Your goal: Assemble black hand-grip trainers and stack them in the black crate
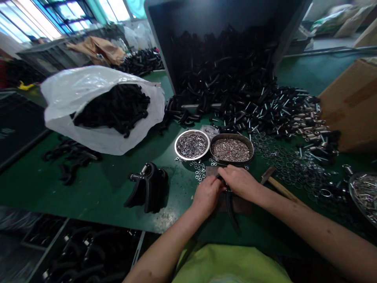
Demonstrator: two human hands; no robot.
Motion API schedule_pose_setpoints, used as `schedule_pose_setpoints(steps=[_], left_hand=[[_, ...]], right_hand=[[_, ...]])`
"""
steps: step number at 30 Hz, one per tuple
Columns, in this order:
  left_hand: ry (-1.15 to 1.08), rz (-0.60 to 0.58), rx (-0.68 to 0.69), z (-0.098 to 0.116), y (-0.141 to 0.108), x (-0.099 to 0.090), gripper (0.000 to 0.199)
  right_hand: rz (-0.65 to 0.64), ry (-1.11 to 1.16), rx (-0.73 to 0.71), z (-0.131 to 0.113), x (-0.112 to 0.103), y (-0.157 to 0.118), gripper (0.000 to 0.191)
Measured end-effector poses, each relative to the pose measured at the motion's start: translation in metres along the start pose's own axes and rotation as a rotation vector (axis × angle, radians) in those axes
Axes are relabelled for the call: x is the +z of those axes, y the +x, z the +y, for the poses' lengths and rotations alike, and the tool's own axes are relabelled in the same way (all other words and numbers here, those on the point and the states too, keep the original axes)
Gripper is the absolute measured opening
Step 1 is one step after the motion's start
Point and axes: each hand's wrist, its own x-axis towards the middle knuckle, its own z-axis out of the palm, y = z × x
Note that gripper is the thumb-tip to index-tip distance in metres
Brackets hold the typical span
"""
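Note:
My left hand (208, 195) and my right hand (239, 181) meet at the front of the bench, fingers closed around a black spring clamp (231, 210). One curved handle of it points down toward me; the jaw end is hidden under my fingers. Beneath my hands is a flat dark metal plate (211, 170). Just beyond, a round steel bowl (176, 148) holds small metal parts, and an oval tin (252, 151) is filled with tiny rivet-like pieces. Loose nuts (200, 171) lie by my left hand. To the left stand assembled black clamps (147, 188) with springs.
A hammer (284, 188) lies right of my right arm, near scattered wire rings (285, 165). Behind are a large dark bin (159, 43) spilling black parts, a white sack (64, 94) and a cardboard box (350, 106). A bowl of pins (365, 192) sits far right.

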Motion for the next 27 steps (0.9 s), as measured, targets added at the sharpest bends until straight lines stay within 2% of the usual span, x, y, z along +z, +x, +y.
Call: schedule_pose_setpoints(steps=[3,5,6,8,10,11,14,18,20,23,25,27], left_hand=[[0.150,-0.037,0.175,-0.001,-0.003,0.003,0.019],[0.110,-0.044,0.176,-0.002,-0.006,0.000,0.020],[0.055,-0.036,0.132,-0.002,-0.008,-0.004,0.020],[-0.054,-0.007,-0.023,-0.001,-0.014,-0.012,0.033],[-0.120,-0.016,-0.175,0.000,-0.020,-0.018,0.042],[-0.134,-0.040,-0.225,0.000,-0.023,-0.019,0.039],[-0.153,-0.119,-0.274,0.003,-0.027,-0.019,0.028],[-0.134,-0.139,-0.273,0.004,-0.022,-0.019,0.027],[-0.118,-0.177,-0.254,0.003,-0.019,-0.023,0.027],[-0.051,-0.238,-0.229,0.000,-0.016,-0.033,0.031],[0.016,-0.227,-0.222,0.002,-0.018,-0.037,0.038],[0.074,-0.202,-0.198,0.006,-0.022,-0.037,0.045]], right_hand=[[-0.017,-0.061,0.004,0.000,0.002,-0.003,0.010],[0.004,-0.036,0.059,0.007,0.004,-0.011,0.013],[0.027,-0.014,0.081,0.011,0.004,-0.018,0.015],[0.071,0.023,0.110,0.017,0.006,-0.035,0.020],[0.052,0.033,0.108,0.018,0.010,-0.053,0.026],[0.016,0.017,0.103,0.017,0.014,-0.061,0.025],[-0.062,-0.033,0.106,0.011,0.030,-0.073,0.013],[-0.016,-0.030,0.126,0.005,0.043,-0.072,0.012],[-0.031,-0.059,0.124,0.004,0.040,-0.068,0.012],[-0.132,-0.121,0.103,0.006,0.019,-0.059,0.014],[-0.167,-0.111,0.086,0.013,0.000,-0.053,0.017],[-0.129,-0.090,0.116,0.024,-0.018,-0.050,0.015]])
